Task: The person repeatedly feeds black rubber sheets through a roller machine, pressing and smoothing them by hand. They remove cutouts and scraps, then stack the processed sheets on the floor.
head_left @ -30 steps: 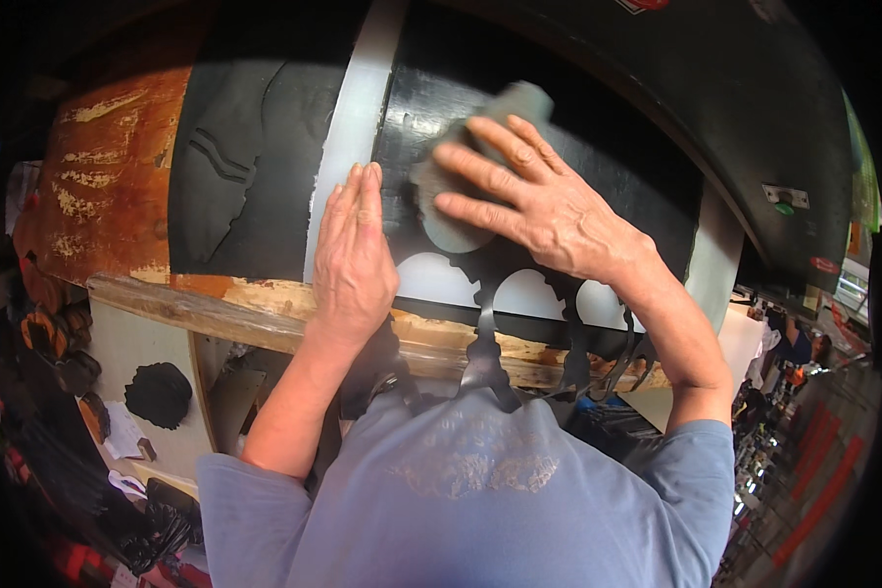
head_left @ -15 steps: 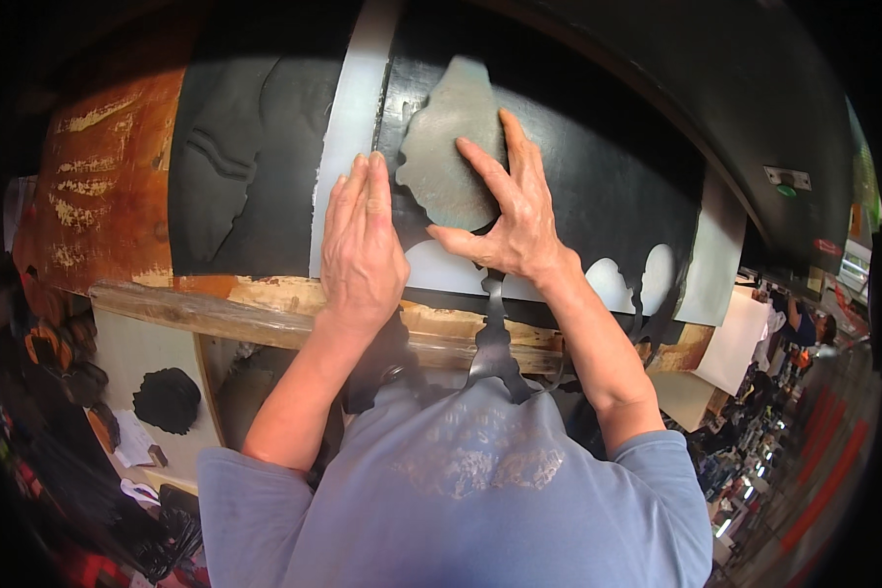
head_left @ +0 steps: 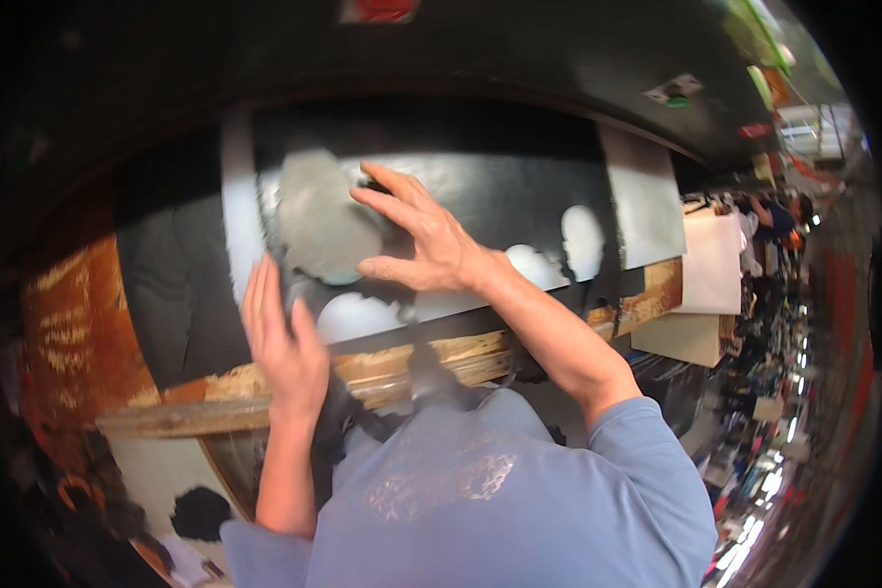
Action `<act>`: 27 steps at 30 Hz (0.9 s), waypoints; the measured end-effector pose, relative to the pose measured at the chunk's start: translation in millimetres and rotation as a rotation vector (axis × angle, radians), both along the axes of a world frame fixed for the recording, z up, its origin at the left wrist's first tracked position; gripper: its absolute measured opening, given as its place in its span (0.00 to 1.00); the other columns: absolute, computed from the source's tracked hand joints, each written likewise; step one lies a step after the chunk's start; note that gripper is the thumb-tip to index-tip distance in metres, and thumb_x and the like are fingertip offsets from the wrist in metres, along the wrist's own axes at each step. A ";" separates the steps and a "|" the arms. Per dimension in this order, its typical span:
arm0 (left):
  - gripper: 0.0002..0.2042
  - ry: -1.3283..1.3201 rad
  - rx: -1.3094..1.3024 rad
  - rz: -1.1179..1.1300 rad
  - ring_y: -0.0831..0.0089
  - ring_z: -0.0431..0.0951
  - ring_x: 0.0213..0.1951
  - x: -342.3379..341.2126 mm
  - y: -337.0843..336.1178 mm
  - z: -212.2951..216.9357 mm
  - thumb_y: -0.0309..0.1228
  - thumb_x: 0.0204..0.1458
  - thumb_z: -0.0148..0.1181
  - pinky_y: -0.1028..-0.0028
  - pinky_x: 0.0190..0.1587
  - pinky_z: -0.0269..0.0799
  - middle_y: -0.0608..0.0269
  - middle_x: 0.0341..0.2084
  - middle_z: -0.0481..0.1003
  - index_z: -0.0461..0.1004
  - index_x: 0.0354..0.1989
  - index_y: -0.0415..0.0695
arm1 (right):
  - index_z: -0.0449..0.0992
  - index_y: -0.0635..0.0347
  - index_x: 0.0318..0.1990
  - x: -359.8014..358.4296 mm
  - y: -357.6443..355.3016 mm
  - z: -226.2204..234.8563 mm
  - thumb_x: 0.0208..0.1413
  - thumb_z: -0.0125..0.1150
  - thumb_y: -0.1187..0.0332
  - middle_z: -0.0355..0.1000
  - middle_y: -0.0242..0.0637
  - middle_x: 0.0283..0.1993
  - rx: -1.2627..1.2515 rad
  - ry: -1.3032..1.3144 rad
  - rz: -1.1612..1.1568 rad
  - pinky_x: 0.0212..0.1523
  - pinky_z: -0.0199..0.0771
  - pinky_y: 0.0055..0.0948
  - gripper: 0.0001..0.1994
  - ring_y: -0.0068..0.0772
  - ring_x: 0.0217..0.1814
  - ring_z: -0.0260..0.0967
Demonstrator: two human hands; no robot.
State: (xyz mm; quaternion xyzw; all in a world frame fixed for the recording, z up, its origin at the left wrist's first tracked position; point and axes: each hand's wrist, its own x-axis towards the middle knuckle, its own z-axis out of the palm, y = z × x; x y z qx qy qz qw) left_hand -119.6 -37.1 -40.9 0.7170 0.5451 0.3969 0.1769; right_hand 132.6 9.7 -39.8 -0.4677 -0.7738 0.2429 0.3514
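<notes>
A flat grey-green plate with a wavy edge [head_left: 325,220] lies on a black sheet [head_left: 480,211]; motion blurs it. My right hand [head_left: 426,235] is open at its right side, fingers spread and the thumb by its lower right edge. Whether the fingertips touch the plate I cannot tell. My left hand [head_left: 286,343] is open below the plate's lower left side, fingers stretched out and thumb apart, holding nothing. Rounded cut-outs in the black sheet show a pale surface [head_left: 583,240] beneath.
A pale strip [head_left: 243,211] borders the sheet on the left, beside another dark sheet [head_left: 167,284] and a worn orange-brown board [head_left: 78,314]. A wooden rail [head_left: 186,416] runs along the near edge. A dark machine part [head_left: 519,78] overhangs the far side. White panels [head_left: 712,265] stand right.
The whole view has shifted and turned. My right fingers have drawn back from the plate's top to its right edge. My left hand has dropped lower, its thumb now spread.
</notes>
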 end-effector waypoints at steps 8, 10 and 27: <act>0.06 0.018 -0.014 -0.322 0.55 0.80 0.30 18.2 -78.2 -21.1 0.22 0.57 0.69 0.60 0.34 0.71 0.56 0.27 0.80 0.77 0.30 0.40 | 0.82 0.65 0.44 115.9 -92.2 -1.0 0.72 0.65 0.63 0.78 0.28 0.33 -0.137 0.448 -0.943 0.41 0.73 0.22 0.12 0.18 0.37 0.72; 0.07 0.145 0.035 -0.265 0.56 0.79 0.29 23.4 -80.6 -39.7 0.22 0.55 0.70 0.60 0.33 0.69 0.58 0.26 0.79 0.76 0.29 0.42 | 0.81 0.64 0.40 145.0 -101.0 8.0 0.74 0.62 0.61 0.77 0.29 0.32 0.104 0.465 -1.021 0.37 0.70 0.22 0.14 0.17 0.34 0.70; 0.22 0.077 -0.280 0.070 0.51 0.85 0.34 78.7 -80.7 -31.5 0.49 0.67 0.62 0.59 0.41 0.77 0.48 0.28 0.83 0.84 0.42 0.38 | 0.80 0.64 0.32 166.3 -202.8 -40.9 0.63 0.71 0.61 0.74 0.40 0.27 0.184 -0.132 -0.755 0.33 0.72 0.36 0.15 0.40 0.30 0.72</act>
